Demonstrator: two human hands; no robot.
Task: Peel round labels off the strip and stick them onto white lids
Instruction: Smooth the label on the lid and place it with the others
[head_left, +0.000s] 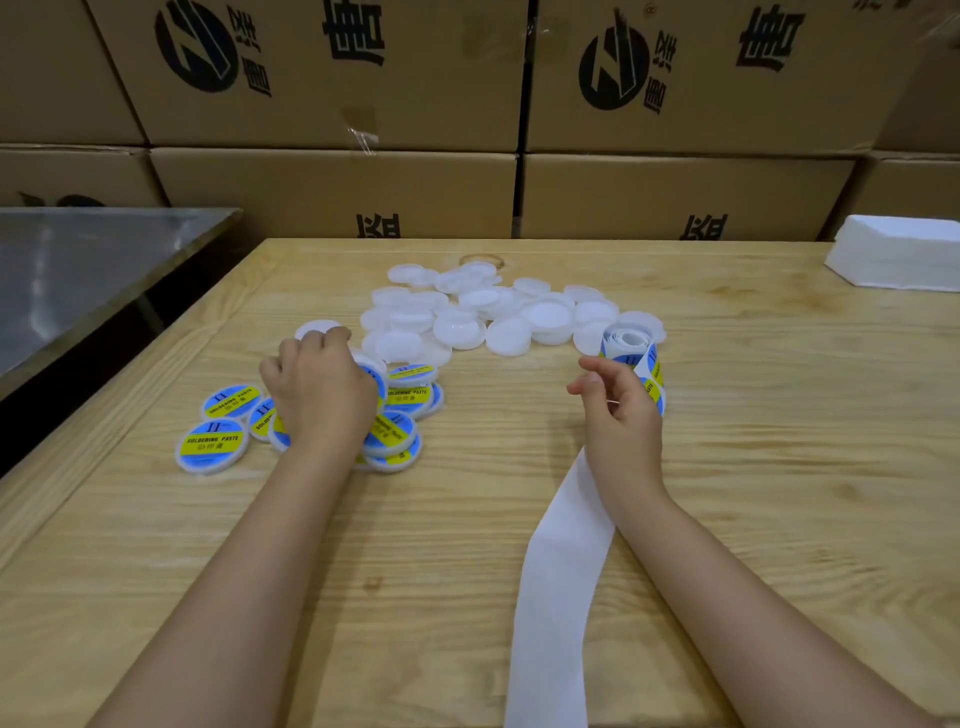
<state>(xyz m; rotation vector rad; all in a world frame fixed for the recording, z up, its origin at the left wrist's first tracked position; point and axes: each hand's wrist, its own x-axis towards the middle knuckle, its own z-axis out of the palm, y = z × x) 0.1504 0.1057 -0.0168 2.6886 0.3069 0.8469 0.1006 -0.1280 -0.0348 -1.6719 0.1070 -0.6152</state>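
Palm down, the left hand (317, 389) rests curled on the labelled lids (218, 439) piled at the left of the table (779, 467), perhaps gripping one, though that is hidden. Beside the label roll (631, 343), the right hand (621, 415) hangs loosely open over the strip (561, 571). Bare lids (467, 322) lie heaped behind.

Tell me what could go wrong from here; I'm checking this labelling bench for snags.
The left hand presses on overlapping blue-and-yellow labelled lids; they could slide apart. The long white spent backing strip trails under the right forearm toward the wooden table edge and may snag, tugging the label roll beside the right hand.
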